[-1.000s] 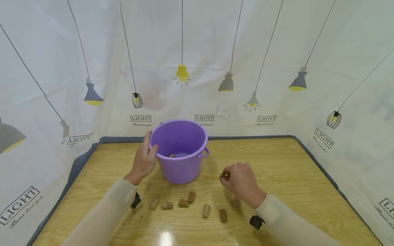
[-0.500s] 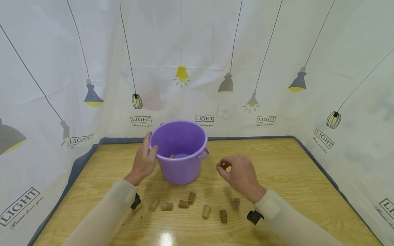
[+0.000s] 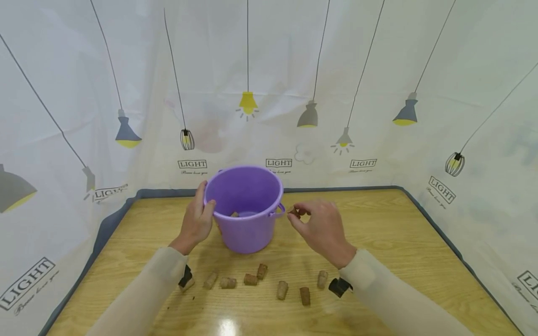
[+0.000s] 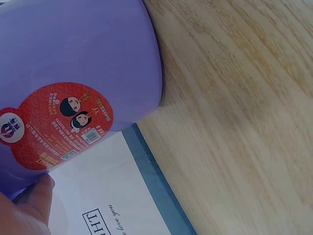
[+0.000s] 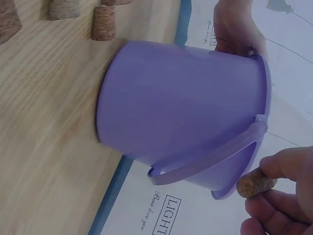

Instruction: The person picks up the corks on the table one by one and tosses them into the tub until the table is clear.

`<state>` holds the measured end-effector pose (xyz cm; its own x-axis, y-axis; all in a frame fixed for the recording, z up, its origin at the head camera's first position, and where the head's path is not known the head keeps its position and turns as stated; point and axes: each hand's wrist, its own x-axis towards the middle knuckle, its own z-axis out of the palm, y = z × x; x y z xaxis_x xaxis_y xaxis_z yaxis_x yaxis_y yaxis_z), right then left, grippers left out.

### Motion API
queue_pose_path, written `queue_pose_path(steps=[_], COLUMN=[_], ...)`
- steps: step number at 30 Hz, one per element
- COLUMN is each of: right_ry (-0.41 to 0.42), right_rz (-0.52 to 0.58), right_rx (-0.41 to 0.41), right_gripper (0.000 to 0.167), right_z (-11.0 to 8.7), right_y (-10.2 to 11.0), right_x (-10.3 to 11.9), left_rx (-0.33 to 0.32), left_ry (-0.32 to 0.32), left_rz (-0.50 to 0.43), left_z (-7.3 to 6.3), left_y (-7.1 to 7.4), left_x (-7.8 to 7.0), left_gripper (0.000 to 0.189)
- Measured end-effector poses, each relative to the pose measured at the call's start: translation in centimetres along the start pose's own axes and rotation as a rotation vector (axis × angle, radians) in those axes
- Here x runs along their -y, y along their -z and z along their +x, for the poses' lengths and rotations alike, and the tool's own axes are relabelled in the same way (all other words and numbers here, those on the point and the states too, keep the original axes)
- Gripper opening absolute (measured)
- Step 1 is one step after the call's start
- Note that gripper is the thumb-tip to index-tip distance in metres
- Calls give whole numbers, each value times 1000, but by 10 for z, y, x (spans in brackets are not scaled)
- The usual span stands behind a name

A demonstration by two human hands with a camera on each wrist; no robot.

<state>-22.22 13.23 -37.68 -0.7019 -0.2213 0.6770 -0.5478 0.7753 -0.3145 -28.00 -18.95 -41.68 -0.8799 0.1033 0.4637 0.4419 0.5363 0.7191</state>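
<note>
While my left hand (image 3: 196, 218) grips the bucket (image 3: 247, 233), I watch my right hand (image 3: 323, 228) pinch a cork (image 5: 256, 183) just outside its handle (image 5: 210, 160), one end toward the bucket.

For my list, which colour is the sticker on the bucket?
Mostly red; the sticker shows best in the left wrist view.

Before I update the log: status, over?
Left hand grips round purple plastic bucket. Right hand pinches brown cylindrical cork outside it. Purple handle near cork; no obstruction seen.
</note>
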Motion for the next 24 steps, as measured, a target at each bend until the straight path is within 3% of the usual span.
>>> queue_pose_path(steps=[8,24], right_ry=[26,35], right_rz=[55,93], right_rx=[-85,-134], right_gripper=[7,7], right_z=[12,37], right_y=[2,-2], right_x=[7,18], left_rx=[12,1], left_ry=[-6,-9], left_rz=[-5,-2], left_z=[0,0], left_y=[0,0], left_x=[0,0], left_gripper=[64,64])
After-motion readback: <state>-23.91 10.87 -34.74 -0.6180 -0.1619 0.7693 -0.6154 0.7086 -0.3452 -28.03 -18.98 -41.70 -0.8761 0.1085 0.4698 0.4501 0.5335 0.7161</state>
